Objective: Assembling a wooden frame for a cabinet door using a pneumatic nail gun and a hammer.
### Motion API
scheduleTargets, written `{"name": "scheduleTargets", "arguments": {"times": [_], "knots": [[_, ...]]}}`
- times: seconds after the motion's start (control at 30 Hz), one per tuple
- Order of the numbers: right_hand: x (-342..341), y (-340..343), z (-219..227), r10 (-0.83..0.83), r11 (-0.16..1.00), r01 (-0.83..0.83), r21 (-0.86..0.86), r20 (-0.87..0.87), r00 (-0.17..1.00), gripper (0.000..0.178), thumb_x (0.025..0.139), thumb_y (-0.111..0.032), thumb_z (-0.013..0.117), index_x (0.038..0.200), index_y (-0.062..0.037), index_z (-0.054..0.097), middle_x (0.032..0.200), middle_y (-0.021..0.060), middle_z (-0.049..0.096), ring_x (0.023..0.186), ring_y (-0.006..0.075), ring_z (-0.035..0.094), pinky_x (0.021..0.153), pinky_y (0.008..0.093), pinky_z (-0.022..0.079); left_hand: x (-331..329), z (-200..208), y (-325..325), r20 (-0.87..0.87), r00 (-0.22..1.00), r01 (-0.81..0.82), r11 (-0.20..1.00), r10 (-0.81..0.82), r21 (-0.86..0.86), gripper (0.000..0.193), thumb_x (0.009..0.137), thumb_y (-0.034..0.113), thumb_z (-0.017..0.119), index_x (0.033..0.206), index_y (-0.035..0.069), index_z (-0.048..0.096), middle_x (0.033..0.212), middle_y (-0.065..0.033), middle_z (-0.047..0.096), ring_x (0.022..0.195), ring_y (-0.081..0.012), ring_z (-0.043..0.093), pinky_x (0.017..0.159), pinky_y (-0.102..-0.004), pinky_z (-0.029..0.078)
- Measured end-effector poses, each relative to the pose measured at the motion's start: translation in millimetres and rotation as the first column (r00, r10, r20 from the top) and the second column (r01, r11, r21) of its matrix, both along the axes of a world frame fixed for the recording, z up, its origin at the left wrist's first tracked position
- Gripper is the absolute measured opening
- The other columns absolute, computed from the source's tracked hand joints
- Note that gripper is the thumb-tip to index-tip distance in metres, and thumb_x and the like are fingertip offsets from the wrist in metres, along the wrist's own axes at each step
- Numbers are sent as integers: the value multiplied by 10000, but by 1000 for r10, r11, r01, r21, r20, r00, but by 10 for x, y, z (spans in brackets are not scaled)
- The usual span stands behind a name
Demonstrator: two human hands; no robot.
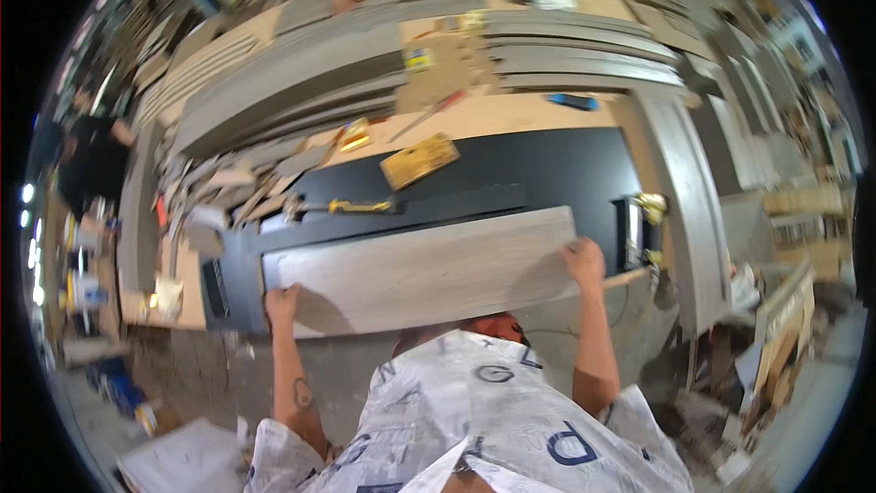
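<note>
Workbench (566, 119) fills the upper and middle frame, its pale brown top showing between stacks of long grey boards (301, 73) that run across the upper half. A large black sheet (557, 169) lies across the centre of the bench, with a narrower black strip (392, 215) resting along its near edge.

Nearest the lower middle of the frame, a long pale grey wood-grain plank (420, 269) lies across the black sheet, tilted slightly so its right end sits higher in the picture. The left hand (282, 301) grips the plank's lower left corner, fingers curled over the edge. The right hand (585, 262) holds the plank's right end, fingers wrapped onto its top face and thumb at the edge. Both bare forearms rise from the lower edge, either side of a white printed shirt (474, 420).

A tan wooden block (419, 161) rests on the black sheet just above the centre. Left of it, beside the black strip, lies a yellow-handled tool (360, 206). A yellow and black tool (639, 219) stands at the sheet's right edge, near the right hand. A blue marker-like object (573, 101) lies on the bare benchtop in the upper right. At far left, another person in dark clothing (91, 160) stands by the bench.
</note>
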State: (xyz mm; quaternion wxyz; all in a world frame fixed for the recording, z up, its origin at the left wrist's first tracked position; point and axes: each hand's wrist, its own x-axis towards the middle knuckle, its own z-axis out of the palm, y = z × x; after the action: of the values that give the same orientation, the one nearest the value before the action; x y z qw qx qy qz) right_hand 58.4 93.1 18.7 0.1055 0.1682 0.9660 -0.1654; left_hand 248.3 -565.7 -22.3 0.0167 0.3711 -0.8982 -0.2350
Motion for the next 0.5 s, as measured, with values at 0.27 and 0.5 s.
{"name": "scheduleTargets", "arguments": {"times": [0.27, 0.5], "knots": [[604, 155, 152, -71, 995, 68, -78, -36, 997, 362, 815, -252, 795, 970, 54, 679, 914, 250, 692, 914, 423, 671, 789, 471, 514, 332, 454, 654, 70, 975, -209, 978, 209, 4, 451, 777, 355, 794, 866, -79, 708, 871, -294, 690, 892, -453, 663, 797, -494, 512], [527, 124, 188, -70, 997, 72, -37, 45, 996, 402, 799, -255, 800, 1009, 72, 696, 918, 260, 712, 929, 441, 683, 801, 475, 517, 365, 353, 638, 146, 961, -231, 972, 236, -51, 424, 789, 342, 786, 909, -57, 708, 991, -311, 667, 1039, -461, 608, 925, -503, 490]]}}
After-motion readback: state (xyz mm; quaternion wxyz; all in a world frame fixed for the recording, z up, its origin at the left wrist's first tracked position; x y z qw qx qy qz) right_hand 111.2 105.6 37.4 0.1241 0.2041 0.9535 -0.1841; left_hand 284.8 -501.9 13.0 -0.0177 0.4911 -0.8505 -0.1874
